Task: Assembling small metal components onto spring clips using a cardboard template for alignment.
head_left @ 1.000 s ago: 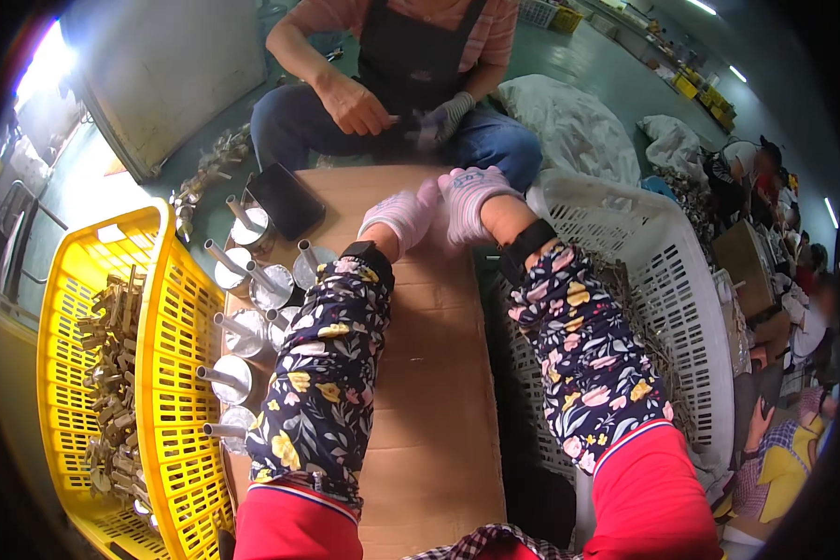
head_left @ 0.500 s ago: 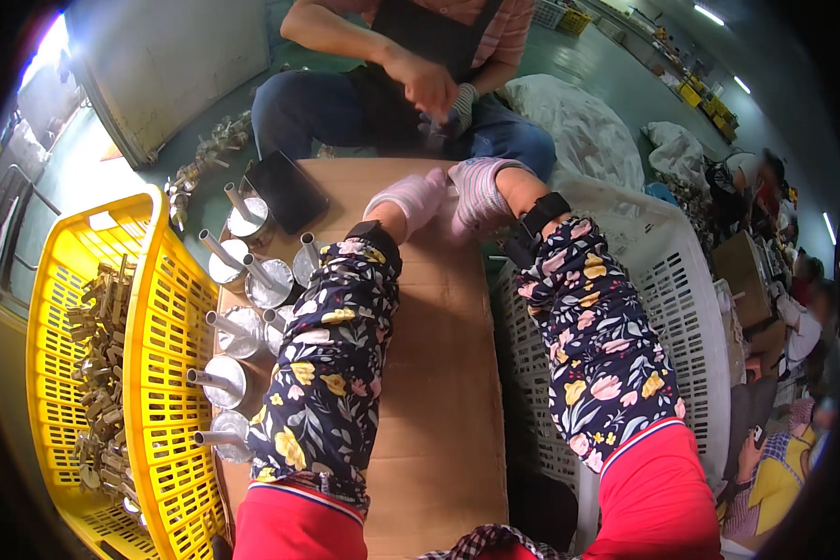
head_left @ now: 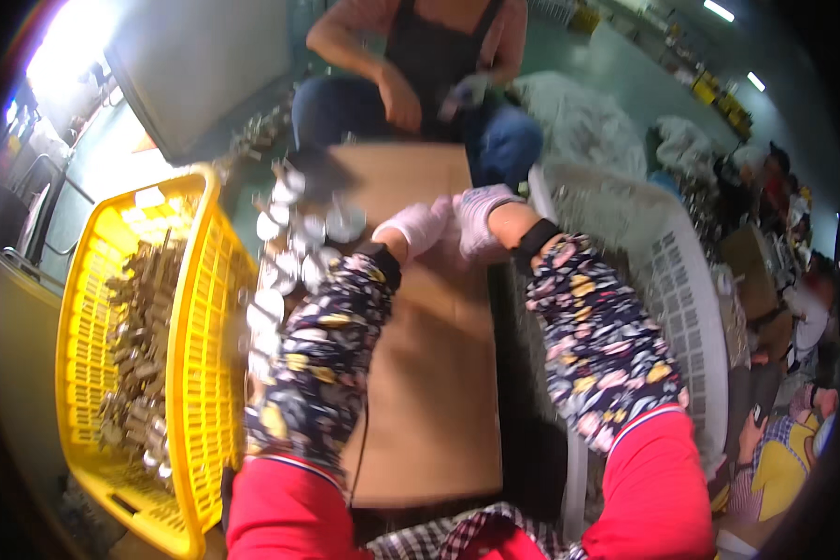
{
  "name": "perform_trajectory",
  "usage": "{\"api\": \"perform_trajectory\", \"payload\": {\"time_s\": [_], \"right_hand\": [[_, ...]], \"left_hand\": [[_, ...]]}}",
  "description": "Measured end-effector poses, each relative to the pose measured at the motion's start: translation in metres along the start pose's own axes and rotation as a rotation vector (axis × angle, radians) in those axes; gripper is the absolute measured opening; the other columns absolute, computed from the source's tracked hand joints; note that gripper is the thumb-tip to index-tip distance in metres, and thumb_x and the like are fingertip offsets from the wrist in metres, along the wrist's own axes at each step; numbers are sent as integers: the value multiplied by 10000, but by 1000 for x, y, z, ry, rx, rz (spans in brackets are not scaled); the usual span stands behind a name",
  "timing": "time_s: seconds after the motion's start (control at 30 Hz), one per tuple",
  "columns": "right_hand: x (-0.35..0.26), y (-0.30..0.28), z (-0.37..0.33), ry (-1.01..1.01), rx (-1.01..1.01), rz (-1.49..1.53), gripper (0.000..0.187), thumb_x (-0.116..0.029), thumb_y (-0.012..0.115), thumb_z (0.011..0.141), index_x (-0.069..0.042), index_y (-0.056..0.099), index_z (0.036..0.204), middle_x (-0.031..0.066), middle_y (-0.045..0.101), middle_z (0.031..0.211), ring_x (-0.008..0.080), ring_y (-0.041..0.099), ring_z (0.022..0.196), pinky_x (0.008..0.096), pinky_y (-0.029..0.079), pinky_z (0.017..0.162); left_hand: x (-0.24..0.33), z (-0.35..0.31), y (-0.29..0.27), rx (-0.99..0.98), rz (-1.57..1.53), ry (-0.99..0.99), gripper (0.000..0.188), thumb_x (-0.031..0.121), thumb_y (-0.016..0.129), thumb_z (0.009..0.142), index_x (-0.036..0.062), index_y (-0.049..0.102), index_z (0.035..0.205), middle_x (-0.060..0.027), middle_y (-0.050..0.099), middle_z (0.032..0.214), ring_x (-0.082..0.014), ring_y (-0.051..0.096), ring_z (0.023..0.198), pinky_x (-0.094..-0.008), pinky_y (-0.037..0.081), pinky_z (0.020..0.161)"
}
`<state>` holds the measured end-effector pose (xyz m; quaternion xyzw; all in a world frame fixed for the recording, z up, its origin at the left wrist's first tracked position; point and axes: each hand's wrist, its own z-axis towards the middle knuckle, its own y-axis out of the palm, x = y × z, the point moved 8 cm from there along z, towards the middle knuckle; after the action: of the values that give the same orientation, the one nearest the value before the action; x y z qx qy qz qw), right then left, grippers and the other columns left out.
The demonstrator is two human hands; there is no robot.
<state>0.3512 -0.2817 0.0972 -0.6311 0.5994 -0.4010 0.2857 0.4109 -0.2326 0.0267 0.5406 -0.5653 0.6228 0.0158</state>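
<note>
Two-handed, I'd brace the pink-knit-gloved left hand (head_left: 416,227) beside the pink-striped-gloved right hand (head_left: 478,221) over the brown cardboard-topped desk (head_left: 431,392), but tbh can't tell either grip's closure or contents.

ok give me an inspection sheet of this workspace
Surface: brown cardboard, partly shadowed
Job's things: round silvery pieces along its left side; metal parts in the yellow basket; white basket on the right
Clutter: blurred pieces on the floor beyond the yellow basket
Grippers: gloved left hand and right hand, close together over the cardboard's far half; too blurred to tell whether anything is held
Cables: thin dark line beside the left sleeve, perhaps a cord
Surroundings: co-worker facing across, white bundles behind, people at right
</note>
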Motion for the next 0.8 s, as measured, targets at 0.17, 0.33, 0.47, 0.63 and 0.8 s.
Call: {"api": "perform_trajectory", "payload": {"time_s": [0.17, 0.33, 0.47, 0.63, 0.8], "right_hand": [[-50, 41, -93, -137, 11, 38, 612, -428, 736, 530, -76, 595, 1010, 126, 565, 1023, 259, 552, 975, 393, 439, 795], [-98, 67, -156, -305, 35, 77, 425, -348, 691, 581, -82, 651, 911, 120, 640, 920, 253, 618, 867, 355, 490, 703], [-115, 104, -204, -323, -276, 371, 639, -410, 740, 544, -17, 573, 1019, 168, 578, 1059, 285, 572, 961, 374, 455, 796], [-89, 136, -211, -730, -48, 1545, 655, -489, 529, 813, -7, 424, 1243, 137, 494, 1210, 204, 523, 1059, 331, 426, 878], [-143, 214, -233, -487, -364, 2388, 808, -687, 362, 781, 9, 486, 1173, 115, 602, 1009, 167, 567, 889, 278, 451, 798]], "left_hand": [[41, -137, 47, -390, 178, 490, 215, 217, 518, 798, 47, 561, 923, -162, 593, 857, -343, 576, 838, -364, 464, 751], [50, -250, 60, -87, 548, 195, 397, 253, 558, 756, 2, 452, 1044, -179, 552, 952, -348, 547, 901, -398, 450, 772], [54, -307, 76, -66, 592, 150, 278, 191, 560, 748, 25, 491, 959, -158, 562, 883, -315, 573, 833, -392, 468, 705], [48, -384, 63, -44, 219, 400, 121, 104, 541, 775, 29, 529, 868, -106, 564, 763, -248, 579, 685, -363, 461, 614], [27, -419, 63, -320, -240, 97, 262, 180, 520, 894, 12, 555, 1092, -6, 597, 950, -66, 499, 878, -240, 428, 763]]}}
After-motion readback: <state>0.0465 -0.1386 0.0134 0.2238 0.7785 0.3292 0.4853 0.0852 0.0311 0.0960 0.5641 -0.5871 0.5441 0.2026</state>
